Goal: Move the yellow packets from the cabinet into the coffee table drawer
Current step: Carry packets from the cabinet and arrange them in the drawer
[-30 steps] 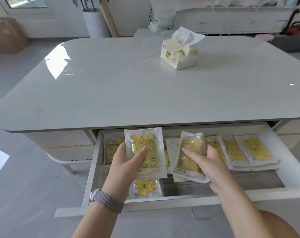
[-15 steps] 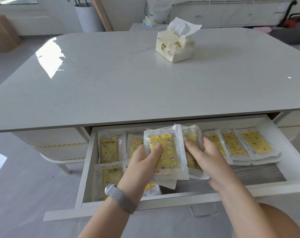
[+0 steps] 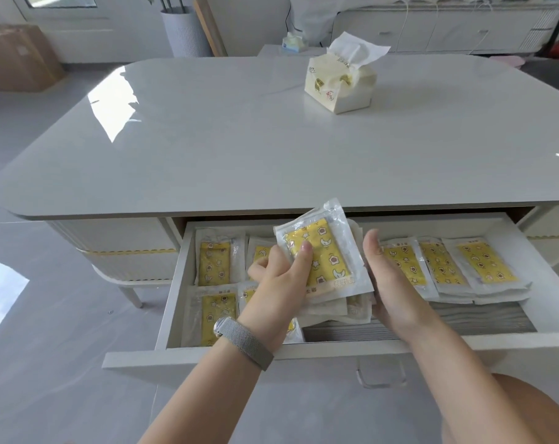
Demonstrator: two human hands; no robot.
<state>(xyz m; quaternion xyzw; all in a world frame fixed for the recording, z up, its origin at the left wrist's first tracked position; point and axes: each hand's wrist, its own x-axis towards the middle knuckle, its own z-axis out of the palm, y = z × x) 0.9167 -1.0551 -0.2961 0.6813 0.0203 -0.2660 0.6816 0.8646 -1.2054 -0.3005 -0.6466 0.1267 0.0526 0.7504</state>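
Now left hand [image 3: 281, 283] pinches yellow packet [image 3: 323, 254] over drawer [image 3: 303, 347]; right hand [image 3: 387, 280] spread, steadying stack's edge.

No readable text: print on the yellow packets [image 3: 323, 254] and the tissue pack [image 3: 339, 83] logos is too small/blurred to make out.

The packets [image 3: 323, 256] are clear plastic with yellow inserts printed with small brown-and-white flowers, stars and moons. The table [image 3: 239, 139] is glossy white; the drawer [image 3: 303, 350] white, its floor grey-striped. The tissue pack [image 3: 339, 84] is cream.
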